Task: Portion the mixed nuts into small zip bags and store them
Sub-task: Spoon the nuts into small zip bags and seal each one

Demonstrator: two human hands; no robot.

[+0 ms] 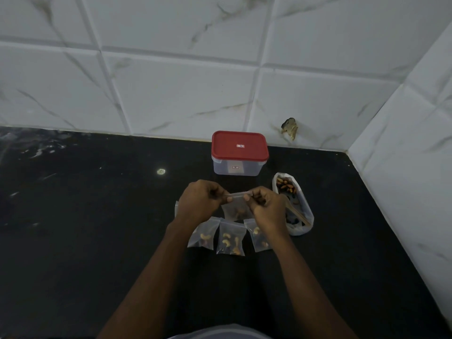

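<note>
A small clear zip bag (236,211) with a few nuts hangs above the counter. My left hand (200,203) pinches the left end of its zip strip and my right hand (266,206) pinches the right end. Below them three filled zip bags lie in a row on the dark counter: one on the left (205,234), one in the middle (230,239) and one on the right (258,238), partly under my right wrist. An open white bag of mixed nuts (294,204) lies to the right of my hands.
A clear plastic box with a shut red lid (239,152) stands behind my hands near the tiled back wall. A tiled side wall (403,179) bounds the black counter (85,228) on the right. The edge of more clear plastic (176,206) shows behind my left hand.
</note>
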